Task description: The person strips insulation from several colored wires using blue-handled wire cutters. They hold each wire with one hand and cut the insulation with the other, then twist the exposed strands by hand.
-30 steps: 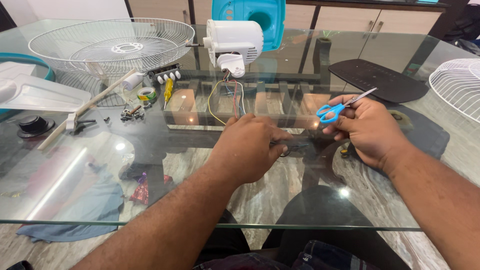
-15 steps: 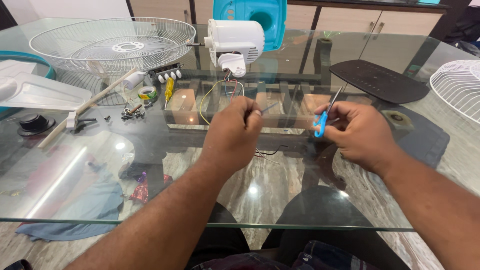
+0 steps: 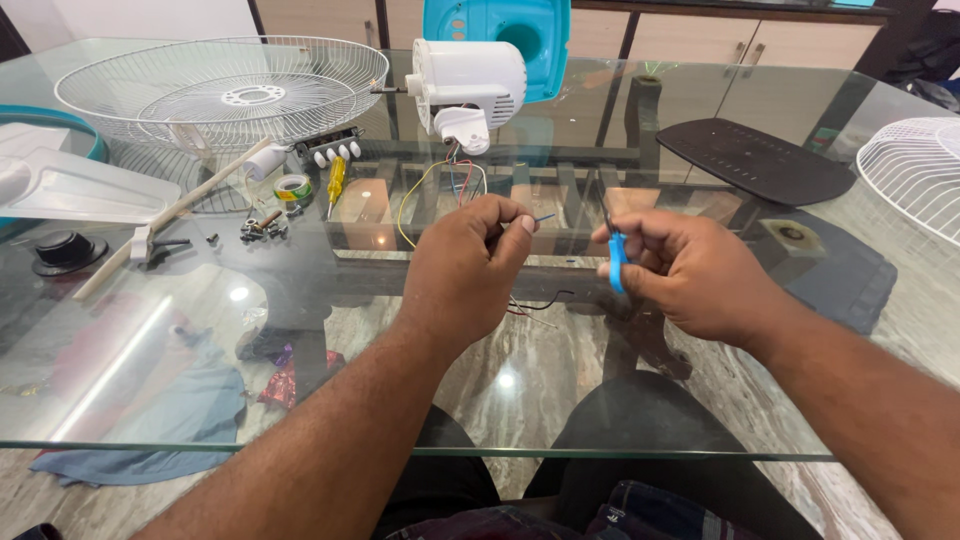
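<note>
My left hand pinches a thin blue wire between thumb and fingers above the glass table. Yellow, red and other wires run from that hand up to the white fan motor housing at the back. My right hand holds blue-handled scissors, blades pointing up, a short way right of the wire tip. The scissors and the wire are apart.
A white fan grille lies back left, another grille at the right edge. A black base plate, a switch strip, tape roll, yellow screwdriver, screws, a black knob and a teal fan part lie around.
Both hands have lifted off the glass and come toward me. The left hand has picked up the wire; the scissors have turned from lying sideways to upright in the right hand.
</note>
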